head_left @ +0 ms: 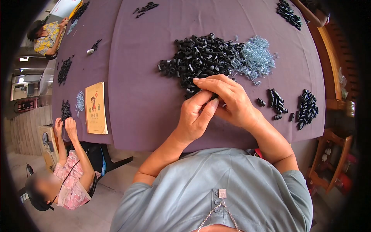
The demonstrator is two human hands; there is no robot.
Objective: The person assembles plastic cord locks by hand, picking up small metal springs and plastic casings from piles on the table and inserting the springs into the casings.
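Note:
My left hand (196,116) and my right hand (234,99) meet at the near edge of a heap of small hollow black plastic pieces (203,54). The fingers of both hands are pinched together, fingertips nearly touching. A dark bit shows between them, but the fingers mostly cover it, and I cannot make out what it is. Touching the right side of the black heap lies a loose pile of small silvery-blue coil springs (256,58). To the right of my right hand, a group of short black cylindrical pieces (277,101) rests on the cloth.
Purple cloth (147,77) covers the table. More black pieces (308,109) lie at the right edge. A yellow booklet (96,108) lies on the left. A person in pink (73,174) works at lower left; another in yellow (48,36) sits at upper left. A wooden stand (330,158) is at right.

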